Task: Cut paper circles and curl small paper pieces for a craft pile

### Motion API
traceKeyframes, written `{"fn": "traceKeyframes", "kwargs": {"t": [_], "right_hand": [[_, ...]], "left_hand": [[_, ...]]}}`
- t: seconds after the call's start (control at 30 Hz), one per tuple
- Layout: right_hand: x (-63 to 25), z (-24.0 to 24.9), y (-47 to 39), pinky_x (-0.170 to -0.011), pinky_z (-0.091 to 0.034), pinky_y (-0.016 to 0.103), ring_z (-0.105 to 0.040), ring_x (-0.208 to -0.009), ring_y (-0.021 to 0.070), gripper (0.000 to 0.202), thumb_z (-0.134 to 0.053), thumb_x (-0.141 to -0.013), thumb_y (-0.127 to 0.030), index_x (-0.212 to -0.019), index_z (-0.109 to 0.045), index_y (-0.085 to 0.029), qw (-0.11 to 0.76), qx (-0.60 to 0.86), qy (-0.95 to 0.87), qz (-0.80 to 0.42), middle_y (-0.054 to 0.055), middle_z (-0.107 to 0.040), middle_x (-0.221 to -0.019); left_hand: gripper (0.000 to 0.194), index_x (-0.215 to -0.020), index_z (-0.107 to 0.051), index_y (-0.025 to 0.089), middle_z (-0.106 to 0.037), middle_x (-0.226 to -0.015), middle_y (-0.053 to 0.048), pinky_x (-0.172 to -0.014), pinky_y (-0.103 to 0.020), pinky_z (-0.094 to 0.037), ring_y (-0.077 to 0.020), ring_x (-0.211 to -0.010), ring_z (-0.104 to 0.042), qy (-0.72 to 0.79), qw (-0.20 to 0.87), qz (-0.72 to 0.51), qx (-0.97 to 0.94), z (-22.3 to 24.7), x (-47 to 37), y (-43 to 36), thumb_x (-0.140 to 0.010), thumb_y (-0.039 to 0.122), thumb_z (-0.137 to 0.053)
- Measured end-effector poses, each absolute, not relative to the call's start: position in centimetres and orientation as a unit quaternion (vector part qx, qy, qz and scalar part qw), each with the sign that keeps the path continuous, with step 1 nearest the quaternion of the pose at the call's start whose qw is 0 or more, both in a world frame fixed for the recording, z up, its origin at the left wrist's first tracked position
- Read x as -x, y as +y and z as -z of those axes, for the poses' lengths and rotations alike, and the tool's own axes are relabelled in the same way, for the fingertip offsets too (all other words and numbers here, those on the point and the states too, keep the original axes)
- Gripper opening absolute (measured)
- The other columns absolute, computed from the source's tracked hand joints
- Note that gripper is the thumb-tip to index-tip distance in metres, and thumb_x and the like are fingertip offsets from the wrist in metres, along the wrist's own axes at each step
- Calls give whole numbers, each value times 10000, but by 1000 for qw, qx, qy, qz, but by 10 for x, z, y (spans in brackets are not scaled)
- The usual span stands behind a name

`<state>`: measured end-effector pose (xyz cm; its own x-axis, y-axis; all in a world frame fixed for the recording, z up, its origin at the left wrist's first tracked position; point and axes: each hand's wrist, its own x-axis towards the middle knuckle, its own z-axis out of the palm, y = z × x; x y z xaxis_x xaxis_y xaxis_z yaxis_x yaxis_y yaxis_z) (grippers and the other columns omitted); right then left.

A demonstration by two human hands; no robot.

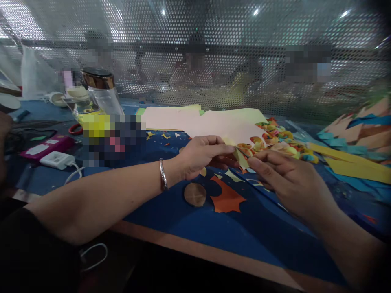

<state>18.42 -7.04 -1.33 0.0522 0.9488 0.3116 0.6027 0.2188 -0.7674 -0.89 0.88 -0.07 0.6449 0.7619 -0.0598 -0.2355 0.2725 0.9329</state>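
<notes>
My left hand (pixel 200 156) pinches one end of the small pale yellow paper piece (pixel 240 157), held up beyond the jagged orange paper scrap (pixel 227 200), and at its right edge my right hand (pixel 285 179) closes in a pinch too. I judge this a fine two-handed shaping step, its next move calling for light, even pressure

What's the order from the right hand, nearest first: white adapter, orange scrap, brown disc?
1. Orange scrap, left of the right hand.
2. Brown disc, left of the scrap.
3. White adapter, far left on the table.
</notes>
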Motion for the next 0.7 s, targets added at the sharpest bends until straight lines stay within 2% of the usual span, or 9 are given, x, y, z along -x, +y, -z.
{"fn": "traceKeyframes", "kwargs": {"t": [0.43, 0.7], "right_hand": [[-186, 14, -70, -472, -349, 231, -429, -502, 119, 445, -624, -875, -651, -799, -663, -215, 424, 598, -649, -204, -18, -530, -579], [-187, 15, -71, -459, -320, 231, -406, -487, 111, 428, -633, -879, -632, -792, -661, -214, 427, 585, -657, -208, -28, -511, -550]], "left_hand": [[320, -703, -585, 141, -712, -689, -4, -576, -199, -451, -106, -633, -717, 240, 751, -327, -521, 2, 10, 10, -735, 275, -874], [243, -728, -618, 132, -731, -713, -20, -570, -193, -457, -104, -647, -719, 227, 769, -304, -515, 5, 11, 12, -786, 233, -831]]}}
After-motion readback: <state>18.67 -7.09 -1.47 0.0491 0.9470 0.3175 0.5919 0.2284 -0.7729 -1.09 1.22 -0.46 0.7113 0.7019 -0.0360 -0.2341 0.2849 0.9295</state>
